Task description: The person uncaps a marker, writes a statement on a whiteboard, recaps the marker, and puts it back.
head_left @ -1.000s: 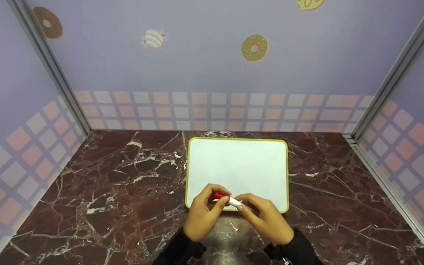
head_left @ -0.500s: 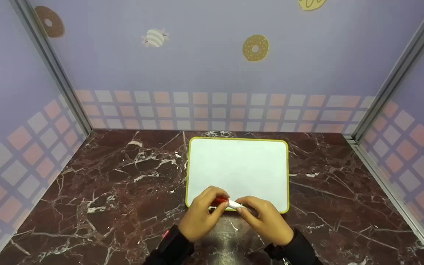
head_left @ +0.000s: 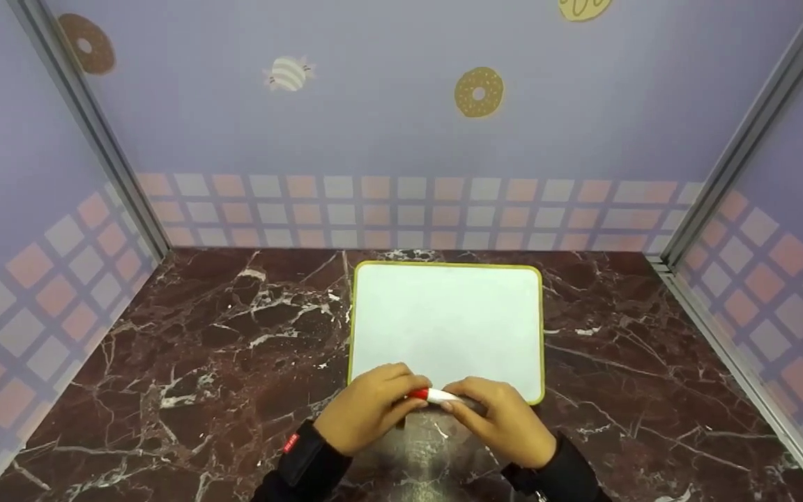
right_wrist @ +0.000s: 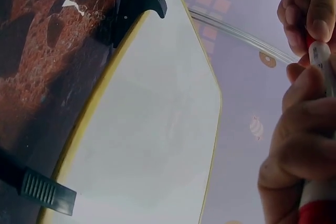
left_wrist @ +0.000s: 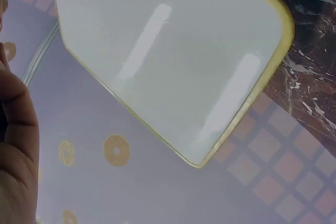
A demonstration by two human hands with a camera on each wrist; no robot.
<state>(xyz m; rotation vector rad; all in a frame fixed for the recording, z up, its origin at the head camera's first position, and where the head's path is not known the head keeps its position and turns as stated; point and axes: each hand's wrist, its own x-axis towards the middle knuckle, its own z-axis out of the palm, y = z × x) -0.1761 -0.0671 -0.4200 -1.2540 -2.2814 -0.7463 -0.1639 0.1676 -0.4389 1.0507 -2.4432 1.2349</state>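
Observation:
Both hands meet at a marker with a white barrel and a red cap, in front of the lower edge of a whiteboard. The left hand pinches the red cap end between thumb and fingers. Around the white barrel, the right hand has its fingers curled. In the right wrist view the barrel runs between the two hands, and a red end shows below the right hand. Only part of the left hand appears at the left edge of the left wrist view; the marker is hidden there.
The whiteboard has a yellow frame, and black clips grip its near edge in the right wrist view. A dark red marbled tabletop lies beneath. Patterned lilac walls enclose the back and both sides.
My left hand has shifted down and left, its wrist swinging outward. The marker has tilted from slanting to nearly level. The right hand stays in almost the same place.

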